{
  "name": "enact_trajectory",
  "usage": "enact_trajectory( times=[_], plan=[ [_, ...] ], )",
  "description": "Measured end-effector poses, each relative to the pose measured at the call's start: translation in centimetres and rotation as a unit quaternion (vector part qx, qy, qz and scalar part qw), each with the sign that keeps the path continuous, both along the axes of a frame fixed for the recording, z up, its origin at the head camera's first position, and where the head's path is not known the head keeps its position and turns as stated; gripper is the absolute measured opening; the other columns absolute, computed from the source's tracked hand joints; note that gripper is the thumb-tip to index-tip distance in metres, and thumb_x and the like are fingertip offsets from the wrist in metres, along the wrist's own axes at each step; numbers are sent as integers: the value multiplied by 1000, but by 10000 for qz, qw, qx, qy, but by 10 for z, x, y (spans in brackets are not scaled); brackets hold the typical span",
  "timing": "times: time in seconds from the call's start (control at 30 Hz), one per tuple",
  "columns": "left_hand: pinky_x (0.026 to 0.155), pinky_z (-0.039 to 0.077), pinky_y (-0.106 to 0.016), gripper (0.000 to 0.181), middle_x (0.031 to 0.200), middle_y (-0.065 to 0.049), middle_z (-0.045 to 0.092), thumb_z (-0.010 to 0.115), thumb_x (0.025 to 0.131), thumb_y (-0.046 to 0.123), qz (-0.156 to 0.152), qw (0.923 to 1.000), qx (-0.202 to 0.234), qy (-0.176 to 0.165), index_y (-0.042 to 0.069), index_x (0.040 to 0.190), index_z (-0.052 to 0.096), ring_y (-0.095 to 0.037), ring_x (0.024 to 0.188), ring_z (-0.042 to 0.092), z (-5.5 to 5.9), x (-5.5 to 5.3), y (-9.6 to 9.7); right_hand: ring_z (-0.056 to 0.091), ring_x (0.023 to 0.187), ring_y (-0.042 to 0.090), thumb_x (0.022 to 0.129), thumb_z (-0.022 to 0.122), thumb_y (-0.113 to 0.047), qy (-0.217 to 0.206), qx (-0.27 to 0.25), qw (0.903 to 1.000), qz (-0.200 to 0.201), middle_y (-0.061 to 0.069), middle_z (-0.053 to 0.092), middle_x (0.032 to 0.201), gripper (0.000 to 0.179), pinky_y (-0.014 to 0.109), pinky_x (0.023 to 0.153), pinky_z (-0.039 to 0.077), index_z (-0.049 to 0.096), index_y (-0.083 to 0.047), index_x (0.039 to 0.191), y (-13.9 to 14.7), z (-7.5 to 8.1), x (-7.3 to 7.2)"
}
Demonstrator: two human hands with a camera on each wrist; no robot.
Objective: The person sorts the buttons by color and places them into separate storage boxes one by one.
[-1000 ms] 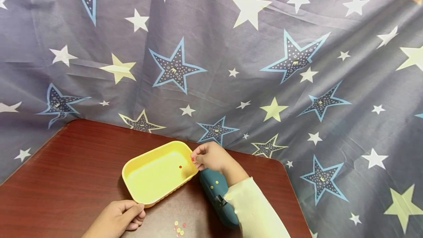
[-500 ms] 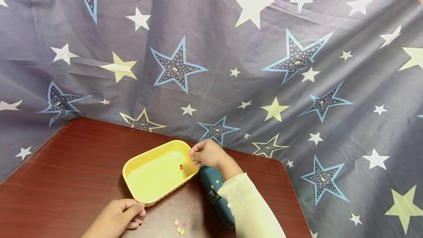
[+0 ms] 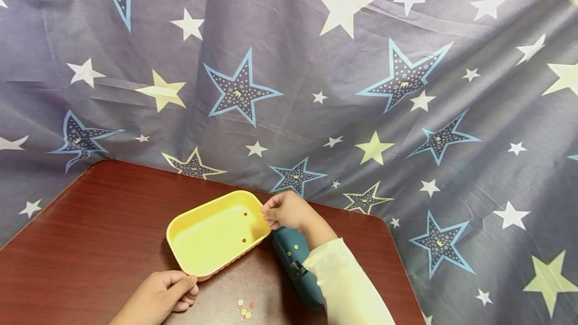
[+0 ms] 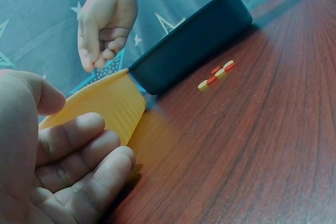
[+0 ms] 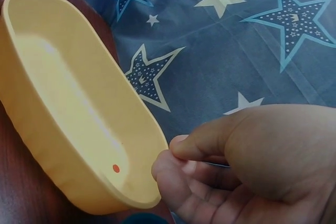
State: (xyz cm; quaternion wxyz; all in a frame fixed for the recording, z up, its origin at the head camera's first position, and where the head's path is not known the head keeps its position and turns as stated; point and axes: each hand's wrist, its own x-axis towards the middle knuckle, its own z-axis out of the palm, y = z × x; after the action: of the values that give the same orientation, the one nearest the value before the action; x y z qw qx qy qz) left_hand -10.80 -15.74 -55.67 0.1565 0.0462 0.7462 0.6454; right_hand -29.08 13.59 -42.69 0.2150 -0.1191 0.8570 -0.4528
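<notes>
While yellow tray point(image 3: 205, 247) with red discs point(image 3: 244, 240) is pinched by left hand point(image 3: 164, 292), right hand point(image 3: 289, 210) is held at far end, tips together, contents unclear; teal container point(image 4: 194, 40) is part-covered by sleeve point(image 3: 347, 277), loose discs point(image 4: 220, 71) on bench point(image 3: 113, 224).

From above the near side of the ribbed yellow tub point(image 3: 205, 245), the head camera looks forward and down, farthest off. The left wrist's, low and close, faces the tub's outer wall; the right wrist's, also close, looks down into it. Both share the star-printed curtain point(image 5: 205, 72) beyond.
</notes>
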Motion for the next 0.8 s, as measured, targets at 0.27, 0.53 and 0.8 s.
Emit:
enact_trajectory(
  times=[0.27, 0.53, 0.8],
  plan=[
    [71, 62, -26, 38, 91, -6, 72, 57, 109, 31, 8, 10000, -21, 39, -2, 99, 73, -8, 76, 67, -2, 0, 0, 74, 71, 25, 98, 71, -5, 197, 137, 9997, 88, 17, 76, 89, 9, 38, 69, 66, 77, 0, 100, 13, 1, 6],
    [71, 62, -25, 37, 93, -9, 73, 57, 109, 30, 13, 10000, -44, 50, -2, 99, 73, -8, 76, 68, 2, 1, 1, 72, 69, 22, 96, 71, -6, 290, 167, 9991, 242, 17, 75, 88, 9, 40, 69, 66, 76, 0, 101, 21, 4, 21],
    [71, 62, -25, 37, 92, -9, 73, 58, 109, 30, 15, 10000, -70, 27, -2, 99, 73, -8, 77, 68, 5, 2, 1, 73, 67, 27, 93, 74, -10, 638, 405, 9959, 504, 8, 74, 78, 3, 48, 70, 65, 77, -8, 94, 25, 11, 47]
  ],
)
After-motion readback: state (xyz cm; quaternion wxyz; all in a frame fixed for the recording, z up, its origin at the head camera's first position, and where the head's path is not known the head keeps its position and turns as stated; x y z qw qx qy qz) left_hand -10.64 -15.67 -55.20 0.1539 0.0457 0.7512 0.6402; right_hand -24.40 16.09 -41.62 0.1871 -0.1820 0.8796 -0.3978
